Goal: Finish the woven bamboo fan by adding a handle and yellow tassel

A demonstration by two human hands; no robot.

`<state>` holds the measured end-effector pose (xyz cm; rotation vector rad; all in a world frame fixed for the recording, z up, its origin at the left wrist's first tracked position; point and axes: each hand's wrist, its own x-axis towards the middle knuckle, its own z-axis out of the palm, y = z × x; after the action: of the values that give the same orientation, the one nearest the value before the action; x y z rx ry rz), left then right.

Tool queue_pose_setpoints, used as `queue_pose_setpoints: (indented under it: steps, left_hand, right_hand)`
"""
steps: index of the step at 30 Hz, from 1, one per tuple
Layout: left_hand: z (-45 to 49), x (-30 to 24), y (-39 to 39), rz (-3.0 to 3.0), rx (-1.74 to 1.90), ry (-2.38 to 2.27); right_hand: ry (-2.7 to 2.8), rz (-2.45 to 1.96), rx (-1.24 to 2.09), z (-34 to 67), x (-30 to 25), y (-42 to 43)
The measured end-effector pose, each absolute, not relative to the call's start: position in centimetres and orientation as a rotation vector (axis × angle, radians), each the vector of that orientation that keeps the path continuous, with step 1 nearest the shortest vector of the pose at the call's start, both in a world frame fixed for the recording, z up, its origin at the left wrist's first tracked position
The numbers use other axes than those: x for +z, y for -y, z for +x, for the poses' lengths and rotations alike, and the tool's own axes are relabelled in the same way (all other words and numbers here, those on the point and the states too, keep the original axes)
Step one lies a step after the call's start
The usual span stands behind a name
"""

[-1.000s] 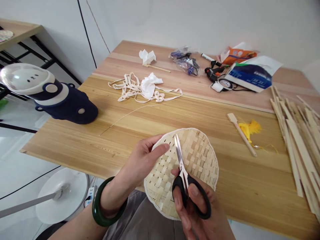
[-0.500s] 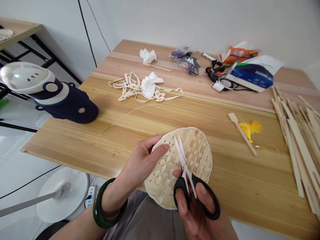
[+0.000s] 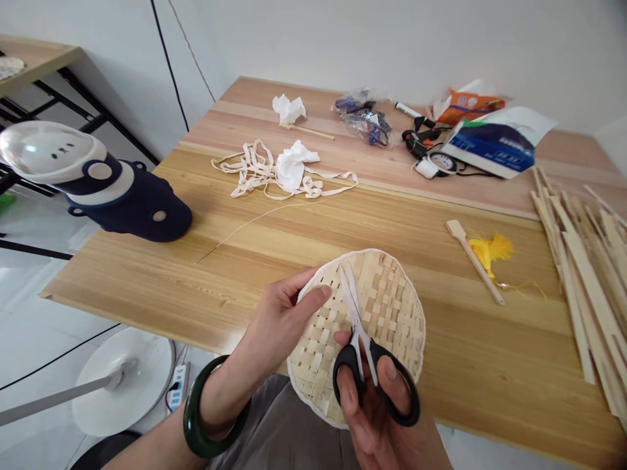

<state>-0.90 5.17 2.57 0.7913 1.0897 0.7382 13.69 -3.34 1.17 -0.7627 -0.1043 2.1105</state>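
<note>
Scissors in curled right fingers

A: Lettering on the blue-and-white tissue pack?
B: Pale print present; too blurred to read.
A: Orange tissue pack behind it?
B: Small pale marks, likewise illegible.
A: Reading overall?
B: No text, brand or number legible.

I am facing a plain, pale wall, with a black cable hanging at the left. A broad wooden table is stretching out before me. To my left, a second wooden table is standing on black metal legs. Below, a whitish floor is reflecting light around a round white base.
</note>
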Motion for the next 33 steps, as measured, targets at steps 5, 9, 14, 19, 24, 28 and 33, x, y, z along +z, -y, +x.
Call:
queue_pose_setpoints:
  steps: [5,9,14,19,24,28,33]
  left_hand:
    - [-0.7,2.6,-4.8,0.704,0.731,-1.082]
    - [-0.7,2.8,-4.8,0.664,0.743,-1.083]
    - [-0.7,2.7,-4.8,0.651,0.779,-1.093]
    - [-0.7,2.4,-4.7,0.681,0.787,-1.093]
    - [-0.7,2.4,-4.6,0.741,0.797,-1.079]
    - [-0.7,2.3,-4.6,0.854,0.859,-1.139]
    - [-0.5,2.1,-4.6,0.936,0.892,-1.208]
  right_hand:
    - [0.154,-0.660,1.995,12.9,0.1,3.6]
    - [0.088,-0.800,1.996,13.5,1.3,3.8]
    - [0.115,-0.802,2.054,14.2,2.1,4.0]
    - [0.176,-0.690,2.104,14.0,1.1,4.1]
    - [0.127,-0.581,2.079,13.8,0.5,4.1]
    - [0.052,-0.449,2.095,13.7,0.5,4.1]
    - [-0.069,-0.307,2.061,13.4,0.3,4.0]
